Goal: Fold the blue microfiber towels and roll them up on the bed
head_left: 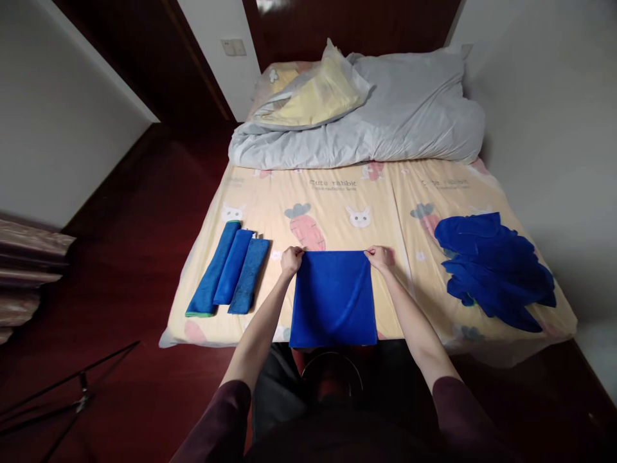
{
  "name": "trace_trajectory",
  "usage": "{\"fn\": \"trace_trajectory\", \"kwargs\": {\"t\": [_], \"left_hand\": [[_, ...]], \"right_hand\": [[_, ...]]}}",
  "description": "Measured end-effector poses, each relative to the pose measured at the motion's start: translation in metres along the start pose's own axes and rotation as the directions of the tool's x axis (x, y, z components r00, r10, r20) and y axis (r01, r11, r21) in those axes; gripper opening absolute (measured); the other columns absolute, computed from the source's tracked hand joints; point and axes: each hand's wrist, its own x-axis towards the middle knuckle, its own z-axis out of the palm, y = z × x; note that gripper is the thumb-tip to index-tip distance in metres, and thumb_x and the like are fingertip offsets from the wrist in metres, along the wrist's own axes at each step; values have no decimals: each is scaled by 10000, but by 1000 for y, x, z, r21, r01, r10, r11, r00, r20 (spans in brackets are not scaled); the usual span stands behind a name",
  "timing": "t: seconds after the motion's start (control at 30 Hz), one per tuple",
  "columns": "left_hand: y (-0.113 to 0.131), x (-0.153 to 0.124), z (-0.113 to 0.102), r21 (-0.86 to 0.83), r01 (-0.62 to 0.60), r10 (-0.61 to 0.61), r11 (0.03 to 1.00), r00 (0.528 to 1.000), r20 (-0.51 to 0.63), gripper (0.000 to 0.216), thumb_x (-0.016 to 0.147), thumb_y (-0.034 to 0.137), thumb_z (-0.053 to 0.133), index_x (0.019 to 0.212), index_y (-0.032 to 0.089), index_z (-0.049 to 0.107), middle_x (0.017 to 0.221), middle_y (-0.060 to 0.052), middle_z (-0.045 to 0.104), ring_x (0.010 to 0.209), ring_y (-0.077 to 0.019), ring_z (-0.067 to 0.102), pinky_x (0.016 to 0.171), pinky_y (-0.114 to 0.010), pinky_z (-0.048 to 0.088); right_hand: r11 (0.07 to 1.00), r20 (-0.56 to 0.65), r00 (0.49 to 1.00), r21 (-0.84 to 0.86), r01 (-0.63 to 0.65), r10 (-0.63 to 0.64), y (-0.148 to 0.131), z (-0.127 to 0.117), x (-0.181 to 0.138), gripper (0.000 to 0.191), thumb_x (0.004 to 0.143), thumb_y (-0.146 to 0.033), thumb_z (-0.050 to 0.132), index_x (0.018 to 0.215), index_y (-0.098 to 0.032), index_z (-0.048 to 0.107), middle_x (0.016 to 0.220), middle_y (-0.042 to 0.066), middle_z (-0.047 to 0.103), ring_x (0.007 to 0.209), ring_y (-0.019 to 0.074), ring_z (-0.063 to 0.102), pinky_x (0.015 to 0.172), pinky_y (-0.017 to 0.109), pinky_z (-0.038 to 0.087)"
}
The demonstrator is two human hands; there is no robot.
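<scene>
A blue cloth (333, 299) lies spread flat near the front edge of the bed (337, 206), its near edge hanging slightly over. My left hand (291, 260) pinches its far left corner. My right hand (379, 257) pinches its far right corner. Both hands are closed on the cloth. Three folded blue cloths (230, 275) lie side by side to the left. A loose heap of blue cloths (496, 267) sits to the right.
A grey duvet (385, 116) and a yellow pillow (313, 96) are bunched at the head of the bed. A dark red floor surrounds the bed, with a tripod leg (72, 386) at the lower left. White walls stand at left and right.
</scene>
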Motion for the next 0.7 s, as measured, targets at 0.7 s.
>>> {"fn": "trace_trajectory", "kwargs": {"t": [0.7], "left_hand": [[37, -36, 36, 244, -456, 477, 856, 879, -28, 487, 1046, 343, 467, 1490, 161, 546, 1589, -153, 475, 1525, -318, 339, 1267, -513, 257]], "right_hand": [[787, -16, 819, -288, 545, -573, -70, 55, -87, 527, 1069, -334, 451, 1576, -190, 454, 1681, 112, 363, 1560, 275, 282, 1278, 499, 224]]}}
